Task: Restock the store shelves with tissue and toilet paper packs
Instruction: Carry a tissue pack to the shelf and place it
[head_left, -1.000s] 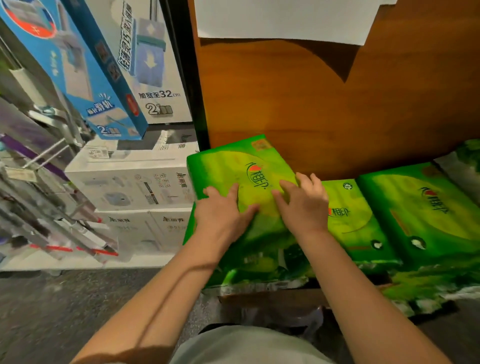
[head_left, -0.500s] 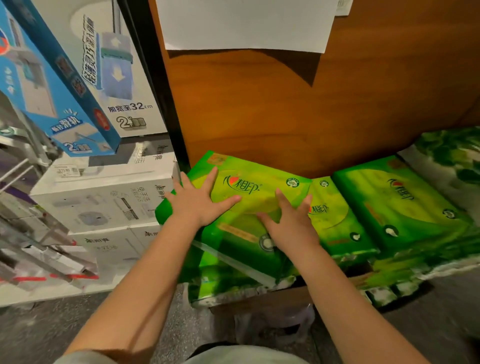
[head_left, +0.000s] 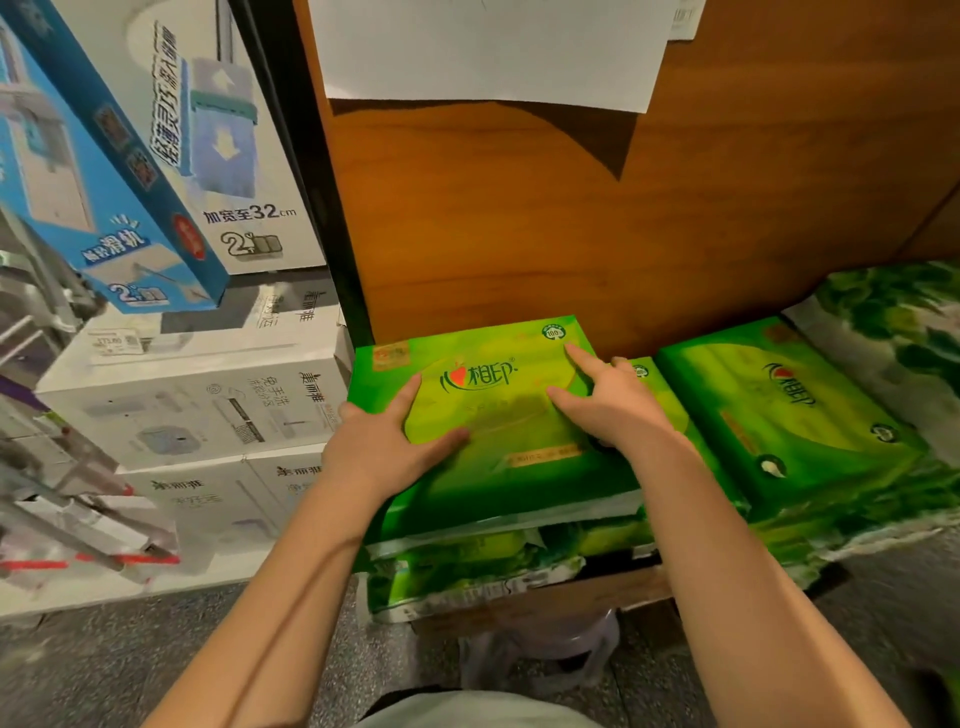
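Note:
A green tissue pack (head_left: 488, 410) lies flat on top of a stack of green packs, close to the wooden back panel (head_left: 571, 223). My left hand (head_left: 387, 447) rests on its left edge with fingers spread and thumb laid across the top. Over the pack's right side lies my right hand (head_left: 605, 402), fingers straight, index finger reaching toward the far corner. A second green pack (head_left: 779, 415) sits to the right, and a leaf-printed pack (head_left: 893, 338) beyond it.
White appliance boxes (head_left: 197, 410) are stacked on the left, with a tilted blue box (head_left: 98, 171) above them. A black upright post (head_left: 311, 182) divides the left shelving from the wooden panel. A white paper sheet (head_left: 488, 47) hangs on the panel. Grey floor (head_left: 104, 665) lies below.
The green pack has gone from tilted up to lying flat, square on the stack. Both hands slid outward over its top.

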